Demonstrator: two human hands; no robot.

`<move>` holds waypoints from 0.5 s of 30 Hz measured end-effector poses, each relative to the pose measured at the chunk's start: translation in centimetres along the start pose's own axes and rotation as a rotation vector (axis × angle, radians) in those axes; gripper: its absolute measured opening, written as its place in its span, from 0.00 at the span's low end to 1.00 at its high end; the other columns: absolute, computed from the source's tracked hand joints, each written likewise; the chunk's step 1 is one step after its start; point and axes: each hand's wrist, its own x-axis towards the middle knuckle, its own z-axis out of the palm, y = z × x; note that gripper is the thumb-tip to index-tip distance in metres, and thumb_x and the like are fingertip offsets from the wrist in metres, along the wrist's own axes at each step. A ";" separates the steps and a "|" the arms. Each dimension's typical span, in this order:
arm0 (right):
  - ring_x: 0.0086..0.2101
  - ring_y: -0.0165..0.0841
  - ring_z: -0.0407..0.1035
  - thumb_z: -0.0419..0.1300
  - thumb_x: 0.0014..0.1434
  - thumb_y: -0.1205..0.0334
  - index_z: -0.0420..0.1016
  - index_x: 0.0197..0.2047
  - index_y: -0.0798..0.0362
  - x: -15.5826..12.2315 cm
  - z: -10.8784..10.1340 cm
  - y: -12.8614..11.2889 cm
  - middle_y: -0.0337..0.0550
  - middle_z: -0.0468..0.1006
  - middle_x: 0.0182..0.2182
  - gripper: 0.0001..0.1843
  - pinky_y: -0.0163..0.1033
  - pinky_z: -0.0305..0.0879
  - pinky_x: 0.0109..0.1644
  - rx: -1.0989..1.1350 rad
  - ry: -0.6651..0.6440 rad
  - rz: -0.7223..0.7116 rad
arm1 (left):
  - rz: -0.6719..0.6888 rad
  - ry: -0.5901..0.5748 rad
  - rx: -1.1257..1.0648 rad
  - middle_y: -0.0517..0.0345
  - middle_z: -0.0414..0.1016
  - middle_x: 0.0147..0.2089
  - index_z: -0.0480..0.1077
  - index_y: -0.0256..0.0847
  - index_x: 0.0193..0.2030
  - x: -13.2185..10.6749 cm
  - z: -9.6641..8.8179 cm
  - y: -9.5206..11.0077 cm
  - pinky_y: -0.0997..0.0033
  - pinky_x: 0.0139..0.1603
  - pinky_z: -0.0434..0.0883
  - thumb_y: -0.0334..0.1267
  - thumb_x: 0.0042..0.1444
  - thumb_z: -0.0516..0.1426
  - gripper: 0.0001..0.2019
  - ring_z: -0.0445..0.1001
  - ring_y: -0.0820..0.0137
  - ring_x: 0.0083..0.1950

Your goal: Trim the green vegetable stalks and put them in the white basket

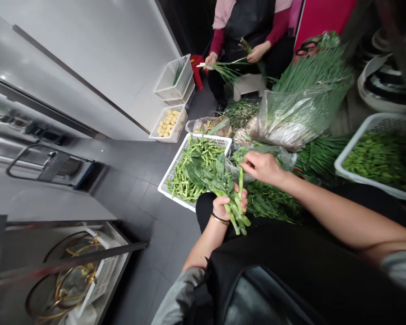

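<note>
Grey tiled floor [131, 189] across the work area, smooth pale wall panel [115, 58] off to the left. Opposite, a co-worker [248, 22] with green onions [225, 71] in both hands. Then a clear, crinkled plastic bag [287, 119] stuffed with more green onions. Nearer, white slotted basket [178, 161] heaped with short cut greens [182, 180]. Leafy stalks [235, 212] wrapped firmly in left hand [221, 205], leaf ends out over the basket, butts toward the body. Right hand [265, 168] just above, fingers pinched together at the top of a single stalk [241, 178] standing up from the bunch.

To do this well, probably: brace that stalk low with the left, grip snug but not crushing, pinch close to the end, keep neighbouring stalks fanned clear. Broad, matte, ruffled leaves [206, 174]; thick, round, smooth stalks, pale green, likely crisp.
</note>
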 end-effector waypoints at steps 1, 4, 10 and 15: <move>0.24 0.29 0.63 0.54 0.58 0.58 0.70 0.27 0.54 -0.5 0.3 -0.5 0.42 0.72 0.23 0.11 0.35 0.56 0.29 -0.038 0.014 -0.145 | 0.019 0.045 -0.018 0.54 0.65 0.31 0.63 0.42 0.34 0.0 0.0 -0.1 0.70 0.22 0.59 0.48 0.30 0.60 0.22 0.63 0.72 0.24; 0.29 0.30 0.67 0.55 0.59 0.60 0.73 0.32 0.52 -1.9 0.4 -1.2 0.42 0.75 0.27 0.08 0.35 0.59 0.35 0.003 -0.080 -0.501 | 0.116 0.162 -0.025 0.54 0.64 0.30 0.64 0.42 0.34 -0.1 -0.8 0.9 0.69 0.24 0.59 0.54 0.34 0.58 0.22 0.62 0.72 0.24; 0.34 0.35 0.69 0.54 0.60 0.53 0.73 0.28 0.51 -5.4 -1.5 4.8 0.43 0.76 0.29 0.14 0.41 0.59 0.42 -0.131 -0.255 -0.172 | 0.240 0.398 0.169 0.48 0.73 0.35 0.67 0.38 0.36 0.3 -7.2 11.0 0.62 0.32 0.69 0.41 0.40 0.58 0.15 0.73 0.61 0.35; 0.22 0.34 0.66 0.54 0.57 0.48 0.70 0.23 0.50 -10.0 -1.7 10.4 0.45 0.73 0.21 0.18 0.39 0.54 0.28 -0.229 -0.528 0.022 | 0.124 0.754 0.294 0.49 0.74 0.26 0.69 0.32 0.34 0.4 -13.3 17.2 0.60 0.33 0.72 0.28 0.40 0.57 0.11 0.75 0.61 0.32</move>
